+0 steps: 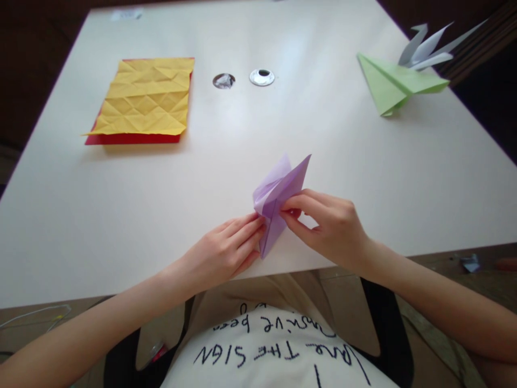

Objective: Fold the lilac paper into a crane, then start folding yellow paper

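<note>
White table (363, 178) under me, my left hand (226, 250) and right hand (327, 226) pinch the purple folded paper (278, 196) between them.

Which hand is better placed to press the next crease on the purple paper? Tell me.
Probably the right hand: its fingertips pinch the purple paper at mid-fold, while the left hand only steadies the lower tip against the table.

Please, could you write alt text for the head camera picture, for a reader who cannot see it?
Two bare hands, left hand and right hand, pinch a folded purple paper near the front edge of a white table. Farther away lie a creased yellow sheet on a red sheet, and a folded green paper at the right.
</note>
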Motion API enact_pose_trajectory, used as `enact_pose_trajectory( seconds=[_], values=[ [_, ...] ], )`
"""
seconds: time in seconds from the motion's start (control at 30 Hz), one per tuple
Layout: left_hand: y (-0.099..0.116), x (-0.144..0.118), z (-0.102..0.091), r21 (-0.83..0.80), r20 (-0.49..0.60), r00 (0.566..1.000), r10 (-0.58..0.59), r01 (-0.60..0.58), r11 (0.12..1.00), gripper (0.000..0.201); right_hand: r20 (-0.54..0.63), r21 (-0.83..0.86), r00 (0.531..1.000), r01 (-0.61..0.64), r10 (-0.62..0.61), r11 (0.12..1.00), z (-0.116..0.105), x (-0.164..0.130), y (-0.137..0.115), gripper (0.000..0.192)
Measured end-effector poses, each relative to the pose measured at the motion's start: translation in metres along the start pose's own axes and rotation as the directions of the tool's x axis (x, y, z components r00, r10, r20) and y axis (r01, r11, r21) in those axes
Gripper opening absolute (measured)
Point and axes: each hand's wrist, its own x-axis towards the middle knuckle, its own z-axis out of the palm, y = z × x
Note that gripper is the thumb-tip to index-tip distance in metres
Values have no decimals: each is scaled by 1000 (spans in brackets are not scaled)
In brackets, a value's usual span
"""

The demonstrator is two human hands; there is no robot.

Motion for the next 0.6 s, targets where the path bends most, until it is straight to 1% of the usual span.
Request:
enact_pose_trajectory(
  seconds=[0.07,0.1,0.13,0.17,0.2,0.23,0.3,0.33,0.37,0.4,0.43,0.47,0.53,0.57,0.6],
  values=[
    [2,0,0,22,-11,1000,-2,3,1000,29,109,67,989,-104,97,992,2,1,-5,11],
    [4,1,0,32,-18,1000,-4,5,999,28,177,146,969,-199,172,969,3,2,-7,16],
    [6,2,0,42,-28,1000,-6,7,999,27,244,234,937,-306,249,923,3,3,-9,20],
    [8,2,0,54,-36,999,-7,9,999,27,320,328,893,-418,317,847,4,3,-11,25],
    [11,3,1,66,-43,999,-6,9,998,28,400,413,841,-520,364,747,3,4,-12,28],
    [13,4,2,80,-49,999,-4,8,997,30,480,482,787,-605,387,634,3,5,-14,31],
    [19,5,5,111,-60,998,4,3,994,32,614,554,696,-716,373,424,2,5,-16,34],
    [22,6,6,129,-64,998,9,0,992,32,658,563,662,-749,359,350,1,6,-17,36],
    [24,7,8,149,-65,998,14,-4,989,33,681,561,641,-767,354,311,0,6,-18,38],
    [27,8,9,171,-64,998,21,-10,985,33,681,550,635,-773,366,317,0,5,-19,40],
    [30,9,9,195,-62,998,28,-15,981,33,659,528,644,-764,388,370,0,5,-20,40],
    [33,11,9,218,-58,998,32,-19,976,33,617,492,670,-738,413,462,-1,5,-21,38],
    [39,16,9,267,-55,998,35,-19,963,33,489,356,754,-632,439,688,0,4,-22,31],
    [42,18,8,290,-46,998,33,-18,957,35,417,266,800,-561,432,784,0,4,-23,29],
    [45,20,8,315,-36,999,36,-23,949,37,348,174,841,-492,414,853,1,4,-22,29]
  ],
)
